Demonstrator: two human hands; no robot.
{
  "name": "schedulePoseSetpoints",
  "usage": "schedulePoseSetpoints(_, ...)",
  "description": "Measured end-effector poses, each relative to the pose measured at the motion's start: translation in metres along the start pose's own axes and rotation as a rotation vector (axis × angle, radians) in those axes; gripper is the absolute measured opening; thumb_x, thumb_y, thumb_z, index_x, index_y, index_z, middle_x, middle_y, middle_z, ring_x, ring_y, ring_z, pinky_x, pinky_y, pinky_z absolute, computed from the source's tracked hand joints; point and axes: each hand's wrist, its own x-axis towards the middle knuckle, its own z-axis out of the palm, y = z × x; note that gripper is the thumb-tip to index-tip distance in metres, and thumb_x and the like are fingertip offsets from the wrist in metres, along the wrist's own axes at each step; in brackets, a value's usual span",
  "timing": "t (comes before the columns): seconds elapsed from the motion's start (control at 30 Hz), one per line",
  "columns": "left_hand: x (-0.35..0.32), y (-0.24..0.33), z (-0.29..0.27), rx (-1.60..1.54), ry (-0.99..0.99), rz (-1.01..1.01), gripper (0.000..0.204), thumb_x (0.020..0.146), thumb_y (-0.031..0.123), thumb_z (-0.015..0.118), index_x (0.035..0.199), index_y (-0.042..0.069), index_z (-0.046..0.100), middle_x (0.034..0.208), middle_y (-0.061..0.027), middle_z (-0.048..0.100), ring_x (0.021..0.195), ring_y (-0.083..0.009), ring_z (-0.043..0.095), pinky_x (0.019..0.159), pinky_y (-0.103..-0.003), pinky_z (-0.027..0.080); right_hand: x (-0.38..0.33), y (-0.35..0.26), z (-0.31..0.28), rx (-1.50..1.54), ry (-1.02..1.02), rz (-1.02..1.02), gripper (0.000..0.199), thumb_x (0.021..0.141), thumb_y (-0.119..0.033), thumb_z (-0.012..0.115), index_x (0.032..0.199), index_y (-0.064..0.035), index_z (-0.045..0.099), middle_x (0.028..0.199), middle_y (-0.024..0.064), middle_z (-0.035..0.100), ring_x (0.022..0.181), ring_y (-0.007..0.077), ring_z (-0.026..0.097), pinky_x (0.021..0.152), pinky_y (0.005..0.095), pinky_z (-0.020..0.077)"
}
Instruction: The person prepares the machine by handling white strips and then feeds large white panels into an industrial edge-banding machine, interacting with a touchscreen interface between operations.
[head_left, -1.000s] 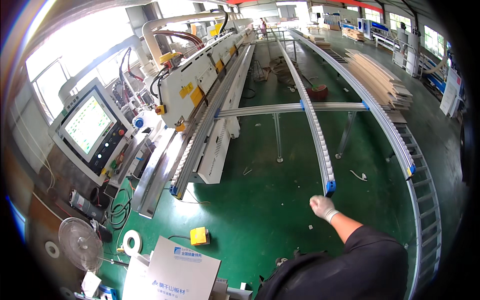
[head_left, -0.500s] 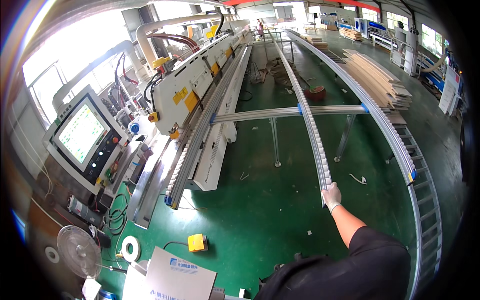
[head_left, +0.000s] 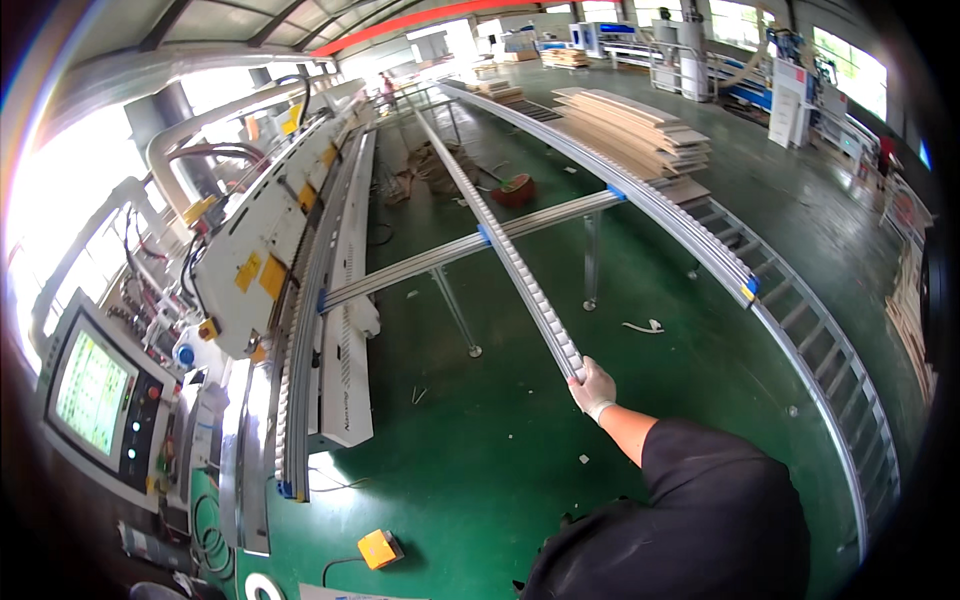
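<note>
At the near end of the middle roller rail [head_left: 529, 288], propped by its crossbeam [head_left: 400, 270], the gloved right hand [head_left: 594, 388] curls its fingers round the tip; left hand unseen.

Mighty bright in here, under that red beam [head_left: 400, 25].
Dark rafters [head_left: 168, 23] slope left of it, glaring windows [head_left: 850, 68] stand either side, and shiny green floor [head_left: 460, 430] spreads out below it.

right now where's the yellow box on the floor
In the head view, the yellow box sits near the bottom edge, left of centre, on green floor, right of the white roll.
</note>
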Motion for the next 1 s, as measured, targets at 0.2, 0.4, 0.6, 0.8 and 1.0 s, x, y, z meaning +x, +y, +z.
schedulePoseSetpoints(0.2, 0.024, 0.026, 0.004, -0.056, 0.011, 0.053, 0.053, 0.099, 0.031, 0.048, 0.138, -0.005, 0.05, 0.12, -0.0302, 0.064, 0.109, -0.0425, 0.064, 0.095, -0.057, 0.05, 0.001, 0.016, -0.001, -0.027, 0.073, 0.002, 0.056, 0.083, -0.033, 0.068, 0.13, -0.0069, 0.052, 0.117, 0.0156, 0.066, 0.107, 0.0338, 0.064, 0.091, 0.0431, 0.0516)
schedulePoseSetpoints(0.4, 0.035, 0.03, 0.006, -0.074, 0.003, 0.069, 0.053, 0.099, 0.031, 0.048, 0.138, -0.005, 0.05, 0.12, -0.0304, 0.064, 0.109, -0.0427, 0.065, 0.095, -0.057, 0.05, -0.005, 0.008, -0.008, 0.0, -0.005, 0.052, 0.059, 0.085, -0.033, 0.067, 0.135, -0.0055, 0.051, 0.124, 0.0171, 0.064, 0.113, 0.034, 0.062, 0.097, 0.0415, 0.0495)
schedulePoseSetpoints(0.6, 0.041, 0.038, 0.009, -0.092, 0.006, 0.083, 0.053, 0.099, 0.03, 0.048, 0.138, -0.005, 0.05, 0.119, -0.0305, 0.064, 0.108, -0.0428, 0.065, 0.094, -0.057, 0.05, 0.0, 0.013, 0.001, -0.032, 0.022, 0.031, 0.057, 0.084, -0.033, 0.066, 0.132, -0.0066, 0.052, 0.12, 0.0161, 0.065, 0.109, 0.0345, 0.063, 0.094, 0.0423, 0.0505)
schedulePoseSetpoints(0.8, 0.045, 0.045, 0.01, -0.103, 0.006, 0.09, 0.052, 0.099, 0.03, 0.049, 0.138, -0.005, 0.05, 0.119, -0.0307, 0.064, 0.108, -0.0429, 0.065, 0.094, -0.057, 0.05, 0.0, 0.015, 0.003, -0.047, 0.052, 0.025, 0.055, 0.084, -0.032, 0.066, 0.13, -0.007, 0.052, 0.118, 0.0155, 0.065, 0.108, 0.0344, 0.063, 0.092, 0.0429, 0.0509)
schedulePoseSetpoints(1.0, 0.053, 0.049, 0.012, -0.119, 0.012, 0.101, 0.052, 0.099, 0.03, 0.049, 0.138, -0.005, 0.05, 0.119, -0.0309, 0.064, 0.107, -0.0431, 0.065, 0.094, -0.057, 0.05, -0.001, 0.011, 0.005, -0.053, 0.035, 0.031, 0.052, 0.085, -0.033, 0.066, 0.129, -0.0085, 0.053, 0.117, 0.0157, 0.066, 0.107, 0.0344, 0.063, 0.091, 0.0431, 0.0508)
